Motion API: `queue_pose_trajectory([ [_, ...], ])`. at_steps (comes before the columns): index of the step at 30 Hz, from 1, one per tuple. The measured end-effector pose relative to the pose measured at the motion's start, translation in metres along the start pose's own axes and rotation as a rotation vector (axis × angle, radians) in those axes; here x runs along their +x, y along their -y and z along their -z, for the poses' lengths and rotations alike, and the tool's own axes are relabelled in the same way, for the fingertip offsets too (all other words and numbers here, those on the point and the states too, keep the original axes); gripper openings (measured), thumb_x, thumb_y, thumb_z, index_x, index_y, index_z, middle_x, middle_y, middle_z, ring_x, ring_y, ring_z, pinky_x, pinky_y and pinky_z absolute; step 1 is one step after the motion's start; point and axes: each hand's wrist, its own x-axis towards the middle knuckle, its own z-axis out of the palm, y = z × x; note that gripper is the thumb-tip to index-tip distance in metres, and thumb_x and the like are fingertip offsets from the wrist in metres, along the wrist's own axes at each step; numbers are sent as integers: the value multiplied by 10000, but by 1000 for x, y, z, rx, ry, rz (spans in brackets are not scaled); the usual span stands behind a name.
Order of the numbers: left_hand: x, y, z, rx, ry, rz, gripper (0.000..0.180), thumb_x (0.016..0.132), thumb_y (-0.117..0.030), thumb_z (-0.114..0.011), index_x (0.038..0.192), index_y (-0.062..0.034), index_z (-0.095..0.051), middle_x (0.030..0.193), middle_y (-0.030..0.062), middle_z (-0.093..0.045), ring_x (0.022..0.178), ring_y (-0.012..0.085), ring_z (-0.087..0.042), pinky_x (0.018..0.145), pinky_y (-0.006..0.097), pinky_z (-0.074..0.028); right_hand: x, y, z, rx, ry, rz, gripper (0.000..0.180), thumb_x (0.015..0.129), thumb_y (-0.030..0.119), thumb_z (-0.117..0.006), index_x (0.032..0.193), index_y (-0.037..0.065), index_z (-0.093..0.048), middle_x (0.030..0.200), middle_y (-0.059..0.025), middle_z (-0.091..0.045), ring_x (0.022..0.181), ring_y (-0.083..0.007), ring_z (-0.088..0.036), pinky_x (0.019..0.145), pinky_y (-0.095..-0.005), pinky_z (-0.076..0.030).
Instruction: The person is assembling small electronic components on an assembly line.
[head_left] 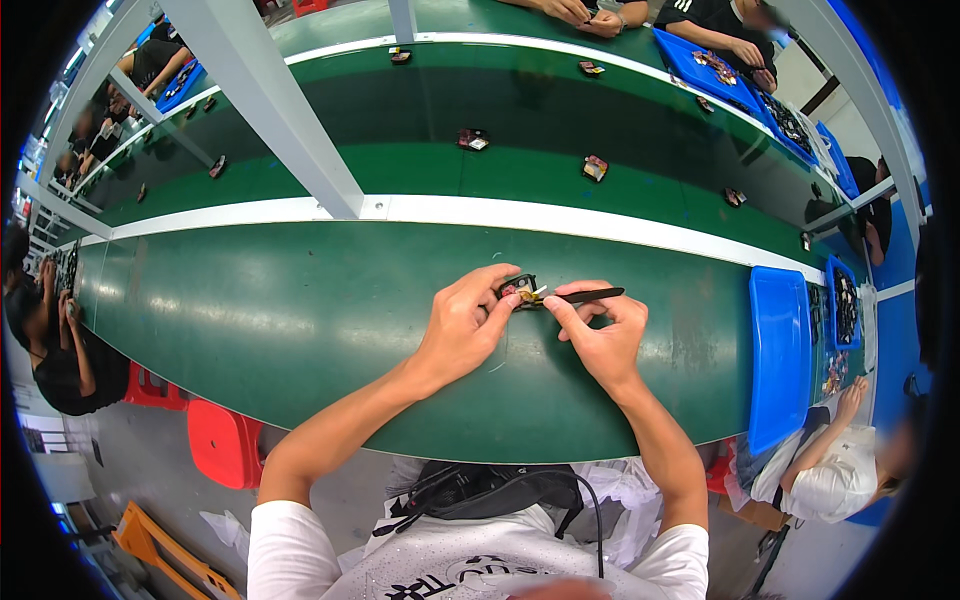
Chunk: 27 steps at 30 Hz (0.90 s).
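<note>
Over the green workbench (pixel 300 320), my left hand (pixel 462 320) is closed on a small black electronic assembly (pixel 520 283). Its thumb and fingers grip the near left side. Reddish and gold-coloured parts, perhaps a flex cable, show on the assembly, but they are too small to make out fully. My right hand (pixel 610 340) is closed on a pair of black tweezers (pixel 595 295), pinched between thumb and fingers. The back end points to the right, and the tip reaches the gold-coloured part of the assembly. Both hands nearly meet there.
An upright blue tray (pixel 778 350) stands at the bench's right end. Beyond the white rail (pixel 450 208) runs a green conveyor (pixel 400 165) carrying several small assemblies. A grey post (pixel 265 100) rises at left. Red stools (pixel 222 445) stand below. Other people work around.
</note>
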Motion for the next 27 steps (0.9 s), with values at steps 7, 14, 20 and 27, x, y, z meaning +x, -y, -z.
queue_pose_trajectory([
  [7, 0, -5, 0, -57, -27, -15, 234, 949, 19, -657, 1177, 65, -643, 872, 105, -701, 639, 117, -672, 473, 224, -499, 0, 0, 1, 112, 13, -110, 160, 856, 78, -818, 953, -31, -753, 605, -32, -687, 490, -80, -631, 456, -216, -413],
  [14, -1, -3, 0, -52, -28, -75, 239, 956, 15, -651, 1186, 75, -628, 943, 136, -714, 672, 132, -700, 455, 220, -522, 4, -1, 3, 284, 37, -240, 178, 874, 71, -804, 970, -60, -732, 685, -58, -694, 494, -83, -608, 447, -215, -422],
  [20, 0, -7, 0, -168, -14, 15, 261, 976, 27, -617, 1228, 86, -583, 984, 165, -726, 741, 170, -731, 502, 241, -581, 4, -3, 5, 383, 26, -275, 155, 882, 59, -791, 966, -54, -725, 722, -79, -702, 460, -59, -533, 409, -199, -379],
  [27, 1, -4, 3, -260, 2, 53, 248, 984, 16, -610, 1217, 94, -582, 964, 175, -723, 749, 180, -734, 532, 256, -601, 6, 0, 6, 460, 59, -350, 160, 889, 57, -784, 985, -54, -720, 710, -52, -677, 464, -38, -507, 396, -197, -349],
])
